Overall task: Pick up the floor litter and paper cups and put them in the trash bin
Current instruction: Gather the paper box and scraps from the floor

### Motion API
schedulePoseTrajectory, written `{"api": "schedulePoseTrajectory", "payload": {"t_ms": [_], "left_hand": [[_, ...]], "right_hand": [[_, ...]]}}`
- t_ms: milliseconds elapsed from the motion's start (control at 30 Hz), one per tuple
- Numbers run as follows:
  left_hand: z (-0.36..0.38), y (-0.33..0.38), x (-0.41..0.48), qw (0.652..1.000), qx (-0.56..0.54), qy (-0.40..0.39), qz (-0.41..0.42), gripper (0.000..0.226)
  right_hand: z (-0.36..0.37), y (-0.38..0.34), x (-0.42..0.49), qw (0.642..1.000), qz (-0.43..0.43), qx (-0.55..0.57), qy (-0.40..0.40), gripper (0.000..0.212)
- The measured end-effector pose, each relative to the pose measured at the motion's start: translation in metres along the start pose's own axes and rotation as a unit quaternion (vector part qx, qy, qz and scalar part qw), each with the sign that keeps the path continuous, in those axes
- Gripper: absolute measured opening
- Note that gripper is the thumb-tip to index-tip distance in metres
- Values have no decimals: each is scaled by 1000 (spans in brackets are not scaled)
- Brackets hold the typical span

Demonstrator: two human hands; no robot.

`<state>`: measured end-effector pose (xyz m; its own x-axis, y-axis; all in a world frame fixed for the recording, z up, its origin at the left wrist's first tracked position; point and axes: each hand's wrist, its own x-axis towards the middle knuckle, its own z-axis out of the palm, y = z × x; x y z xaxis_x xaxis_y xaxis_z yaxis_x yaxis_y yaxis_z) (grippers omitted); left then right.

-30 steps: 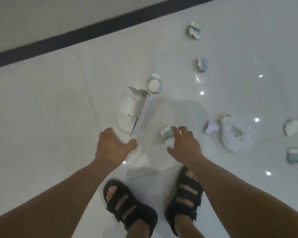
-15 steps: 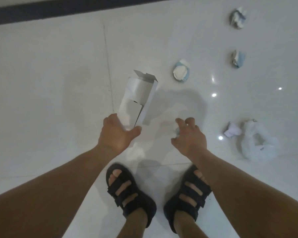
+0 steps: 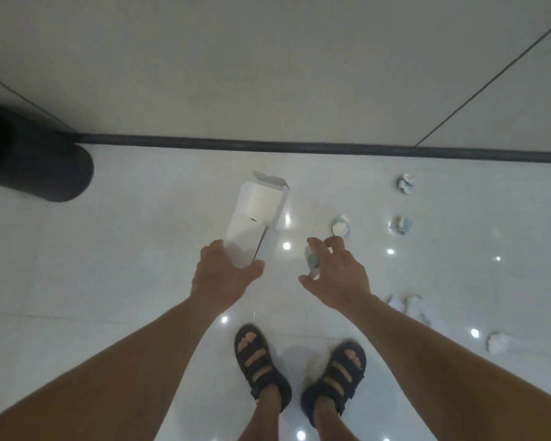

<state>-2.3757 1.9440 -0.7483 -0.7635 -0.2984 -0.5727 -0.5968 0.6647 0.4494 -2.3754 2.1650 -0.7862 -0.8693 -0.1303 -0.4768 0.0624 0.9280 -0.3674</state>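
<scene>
My left hand (image 3: 225,275) grips the near end of an open white cardboard box (image 3: 256,218), which points away from me above the floor. My right hand (image 3: 334,275) holds a crumpled blue-and-white paper cup (image 3: 312,261) between thumb and fingers. The black trash bin (image 3: 29,154) stands at the far left against the wall. Three more crushed paper cups (image 3: 342,225) (image 3: 403,224) (image 3: 406,183) lie on the white tile floor to the right. White crumpled litter (image 3: 498,342) and a plastic bag (image 3: 414,305), partly hidden by my right forearm, lie at the lower right.
A dark baseboard (image 3: 299,146) runs along the foot of the grey wall ahead. My two feet in black sandals (image 3: 261,367) stand on the glossy tiles just below my hands. Ceiling lights reflect as bright spots on the floor.
I have straightened up and both hands have risen from the floor, the left with the box, the right with the cup. The view swung up and left, and the bin and wall came into sight.
</scene>
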Motion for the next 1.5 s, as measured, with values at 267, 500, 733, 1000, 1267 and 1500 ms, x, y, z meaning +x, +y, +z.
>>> {"api": "schedulePoseTrajectory", "payload": {"t_ms": [267,500,733,1000,1267,1500], "left_hand": [[-128,7,-77,995,-52,61,-65,85],[-210,-3,-138,978,-128,131,-102,80],[-274,-49,-142,949,-226,166,-144,77],[-374,-134,-79,926,-275,203,-161,99],[-482,-217,-3,926,-251,199,-201,97],[-537,-241,64,923,-273,194,-189,92]], "right_hand": [[-97,-114,-45,995,-104,-13,1,79],[-159,-196,-73,979,-195,-42,-37,78],[-180,-303,-51,959,-261,-107,-42,78],[-131,-465,0,940,-298,-153,-59,78],[-83,-600,58,941,-307,-130,-58,76],[-69,-670,128,941,-305,-124,-77,77]]}}
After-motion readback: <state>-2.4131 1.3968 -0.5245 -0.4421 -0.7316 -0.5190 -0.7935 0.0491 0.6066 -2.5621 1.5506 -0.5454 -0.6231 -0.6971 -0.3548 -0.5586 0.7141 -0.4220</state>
